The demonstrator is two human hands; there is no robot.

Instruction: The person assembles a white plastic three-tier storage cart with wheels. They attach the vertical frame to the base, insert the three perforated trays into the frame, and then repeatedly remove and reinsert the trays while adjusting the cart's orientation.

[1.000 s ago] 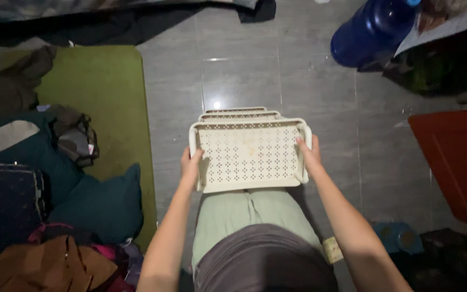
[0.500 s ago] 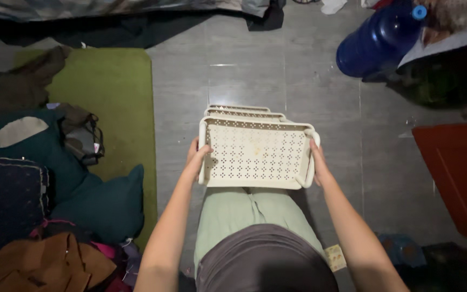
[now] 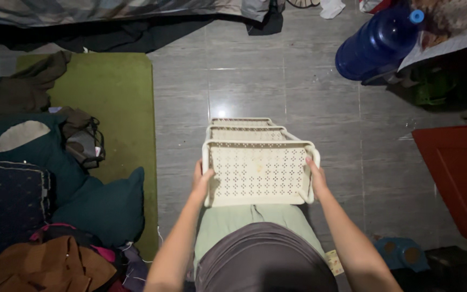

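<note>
I look down on a cream plastic rack of perforated trays, its three tiers stepping away from me over the grey tiled floor. My left hand grips the top tray's left edge. My right hand grips its right edge. The rack is held level in front of my waist, above my pale green trousers.
A green mat lies left, with dark teal cushions, a bag and heaped clothes. A large blue water bottle lies at the upper right. A red panel is at the right edge. Blue slippers sit lower right.
The rack has shifted slightly toward me and to the right in view, both hands still holding its sides. The view has tilted a little, showing more of the floor ahead.
</note>
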